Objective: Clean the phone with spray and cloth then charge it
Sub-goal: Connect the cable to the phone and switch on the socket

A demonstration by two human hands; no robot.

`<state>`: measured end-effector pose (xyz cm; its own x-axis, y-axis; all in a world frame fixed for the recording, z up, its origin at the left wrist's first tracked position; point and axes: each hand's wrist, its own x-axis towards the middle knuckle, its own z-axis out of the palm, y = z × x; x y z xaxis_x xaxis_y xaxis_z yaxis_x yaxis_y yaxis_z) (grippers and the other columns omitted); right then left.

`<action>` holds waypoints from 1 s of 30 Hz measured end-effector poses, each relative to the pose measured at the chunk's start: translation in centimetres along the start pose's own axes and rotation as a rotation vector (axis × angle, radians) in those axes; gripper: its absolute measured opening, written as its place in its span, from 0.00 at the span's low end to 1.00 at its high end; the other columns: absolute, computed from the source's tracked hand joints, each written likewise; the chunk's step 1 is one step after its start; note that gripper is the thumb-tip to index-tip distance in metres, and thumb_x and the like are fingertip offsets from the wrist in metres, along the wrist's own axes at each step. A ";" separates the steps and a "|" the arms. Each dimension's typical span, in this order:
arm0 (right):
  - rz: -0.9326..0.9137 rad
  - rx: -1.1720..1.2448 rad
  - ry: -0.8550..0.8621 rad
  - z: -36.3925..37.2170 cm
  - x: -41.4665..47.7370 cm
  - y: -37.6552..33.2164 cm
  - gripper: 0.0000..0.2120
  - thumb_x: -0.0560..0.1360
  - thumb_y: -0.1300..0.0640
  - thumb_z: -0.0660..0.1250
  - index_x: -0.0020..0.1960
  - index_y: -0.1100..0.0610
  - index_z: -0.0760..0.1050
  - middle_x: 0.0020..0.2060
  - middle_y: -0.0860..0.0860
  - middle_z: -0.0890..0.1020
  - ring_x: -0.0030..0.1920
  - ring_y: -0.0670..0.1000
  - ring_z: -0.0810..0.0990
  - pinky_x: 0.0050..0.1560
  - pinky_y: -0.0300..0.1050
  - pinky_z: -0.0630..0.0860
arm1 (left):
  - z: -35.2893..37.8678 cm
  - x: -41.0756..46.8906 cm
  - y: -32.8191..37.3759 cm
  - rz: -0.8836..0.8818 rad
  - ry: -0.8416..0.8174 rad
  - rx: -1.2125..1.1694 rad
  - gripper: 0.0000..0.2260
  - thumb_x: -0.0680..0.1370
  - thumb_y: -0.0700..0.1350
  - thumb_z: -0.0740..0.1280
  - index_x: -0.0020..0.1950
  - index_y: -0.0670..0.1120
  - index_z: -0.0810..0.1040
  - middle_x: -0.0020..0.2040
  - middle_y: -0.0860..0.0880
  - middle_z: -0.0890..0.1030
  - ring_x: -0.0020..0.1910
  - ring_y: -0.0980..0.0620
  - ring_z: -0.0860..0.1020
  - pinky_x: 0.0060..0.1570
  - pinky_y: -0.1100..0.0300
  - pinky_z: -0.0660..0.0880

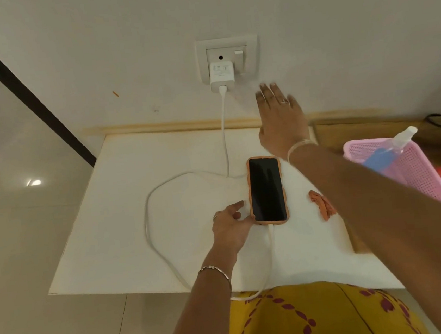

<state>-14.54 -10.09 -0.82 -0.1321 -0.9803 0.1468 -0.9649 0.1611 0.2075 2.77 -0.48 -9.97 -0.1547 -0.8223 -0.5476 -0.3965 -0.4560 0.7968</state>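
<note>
the phone (266, 190), in an orange case, lies flat and screen up near the middle of the white table (108, 246), its dark screen unlit. a white charging cable (224, 139) is plugged into its near end, runs off the table's near edge, loops back across the table at the phone's 9 o'clock and climbs to a white charger (221, 77) seated in the wall socket (240, 56) at the phone's 12 o'clock.

the left hand (231, 227) sits at the phone's 7 o'clock. its fingers are relaxed and grip nothing. the thumb touches the case's near left corner and the forefinger points along the left edge.

the right hand (280, 117) is raised past the phone's far end at about 1 o'clock, released, fingers straight and slightly spread, close to the wall just below and to the right of the socket. whether it touches the wall is unclear.

a crumpled orange cloth (322, 205) lies on the table at the phone's 3 o'clock, partly hidden by the right forearm. a spray bottle (386, 153) leans in a pink basket (416, 173) at 2 o'clock, beyond the table's right edge.
</note>
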 end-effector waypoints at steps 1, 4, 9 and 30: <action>0.032 0.084 0.000 0.4 -1.5 0.1 0.33 0.76 0.56 0.60 0.77 0.59 0.50 0.77 0.54 0.51 0.76 0.54 0.49 0.73 0.53 0.54 | 0.0 -0.1 0.0 -0.003 -0.004 -0.010 0.22 0.74 0.48 0.72 0.67 0.53 0.74 0.60 0.47 0.72 0.54 0.53 0.73 0.51 0.63 0.69; 0.153 0.359 -0.009 1.9 -6.4 0.0 0.29 0.77 0.55 0.61 0.75 0.58 0.56 0.75 0.53 0.60 0.74 0.53 0.59 0.70 0.48 0.61 | 0.1 -0.2 0.0 -0.014 -0.001 -0.012 0.22 0.74 0.48 0.71 0.68 0.51 0.73 0.61 0.46 0.72 0.55 0.52 0.73 0.55 0.62 0.70; 0.387 0.616 -0.079 4.8 -13.2 -1.1 0.23 0.77 0.56 0.63 0.71 0.54 0.64 0.67 0.51 0.71 0.66 0.52 0.71 0.61 0.44 0.72 | 0.6 -0.4 0.5 -0.034 0.013 0.031 0.24 0.76 0.49 0.70 0.70 0.49 0.70 0.66 0.45 0.71 0.64 0.47 0.72 0.66 0.53 0.70; 0.780 1.288 -0.151 8.1 -15.7 -1.0 0.11 0.77 0.61 0.65 0.58 0.59 0.79 0.48 0.50 0.83 0.42 0.43 0.78 0.33 0.24 0.69 | 2.9 -0.6 2.7 -0.049 -0.042 -0.342 0.08 0.74 0.38 0.71 0.53 0.43 0.82 0.46 0.46 0.85 0.39 0.54 0.82 0.31 0.73 0.74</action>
<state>-13.38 4.19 -11.18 -0.6336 -0.7142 -0.2975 -0.1675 0.5020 -0.8485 -0.83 -0.21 -8.27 -0.1824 -0.7851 -0.5919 -0.0794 -0.5883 0.8048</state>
